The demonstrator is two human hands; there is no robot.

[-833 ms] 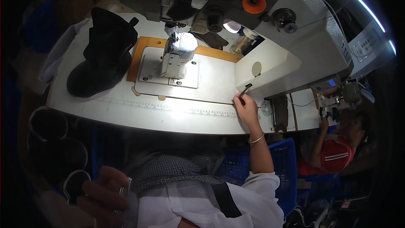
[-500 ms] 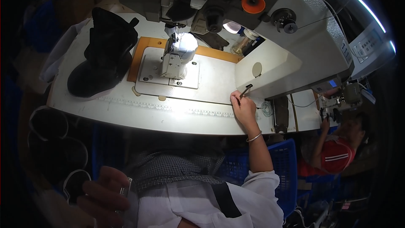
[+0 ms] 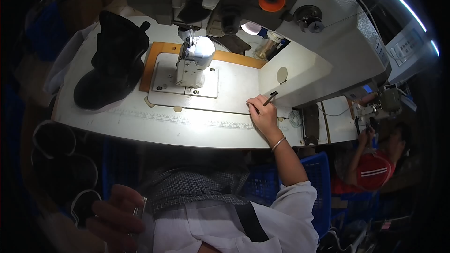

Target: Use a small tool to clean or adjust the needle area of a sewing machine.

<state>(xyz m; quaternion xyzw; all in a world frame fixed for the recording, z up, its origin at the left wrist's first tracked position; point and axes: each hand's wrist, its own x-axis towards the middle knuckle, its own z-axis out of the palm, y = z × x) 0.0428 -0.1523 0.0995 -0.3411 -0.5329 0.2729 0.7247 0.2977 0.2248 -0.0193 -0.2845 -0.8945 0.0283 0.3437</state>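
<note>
My right hand [image 3: 264, 116] is over the front part of the white sewing machine table [image 3: 126, 129]. Its fingers are closed round a thin, dark pen-like tool [image 3: 269, 99] with a black end, which points up and to the right. To the hand's left stands the sewing machine's post [image 3: 190, 72], lit from above. My left hand [image 3: 117, 215] is low at the left, dim, with its fingers curled. A clear, shiny edge shows by its fingertips, but I cannot make out what it is. On the table's left side sits a black shoe upper [image 3: 112, 63].
The machine's arm [image 3: 318, 75] rises close to the right hand, with an orange spool [image 3: 272, 0] above. A coil of pale thread [image 3: 295, 119] lies to the right. Below the table is a blue basket [image 3: 321, 197]. Another person in a red top [image 3: 375, 171] works farther right.
My right hand has moved a little to the left along the table with the pen-like tool in it. My left hand has stayed in place.
</note>
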